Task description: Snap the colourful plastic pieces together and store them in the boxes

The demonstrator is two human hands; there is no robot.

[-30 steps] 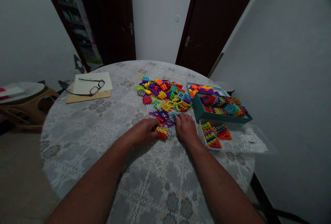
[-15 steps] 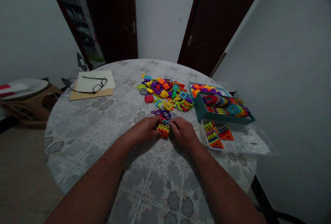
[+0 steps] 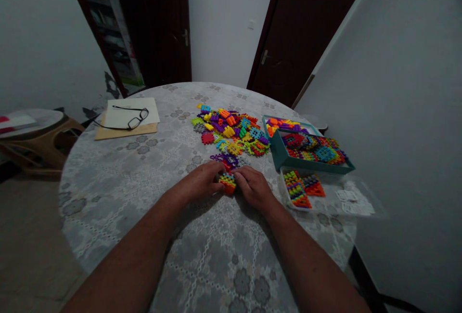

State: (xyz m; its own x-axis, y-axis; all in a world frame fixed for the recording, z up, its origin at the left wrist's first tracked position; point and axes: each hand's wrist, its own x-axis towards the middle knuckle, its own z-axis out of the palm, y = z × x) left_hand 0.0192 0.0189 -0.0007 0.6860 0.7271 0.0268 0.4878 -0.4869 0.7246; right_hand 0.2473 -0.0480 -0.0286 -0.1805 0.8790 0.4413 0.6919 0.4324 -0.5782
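Between my two hands is a small stack of interlocking plastic building pieces [image 3: 228,185], with orange, yellow and blue-green layers. My left hand [image 3: 205,180] grips its left side, fingers curled and thumb pressed against it. On the opposite side my right hand [image 3: 253,187] holds it with bent fingers and thumb. Just beyond the fingertips lie purple toothed pieces [image 3: 225,159] and some red ones, partly covered by the hands. A heap of loose, many-coloured pieces [image 3: 231,130] spreads farther back on the table.
Teal boxes [image 3: 279,154] full of pieces stand at the right. Nearer is a clear plastic tray [image 3: 288,202] with stacked pieces and white parts. Eyeglasses [image 3: 135,121] rest on papers [image 3: 151,110] at the left. A patterned cloth covers the round table [image 3: 202,274].
The stack has tilted slightly and sits a touch lower between my hands, its layered top showing more. Both hands keep hold of it. The heap and boxes have not moved.
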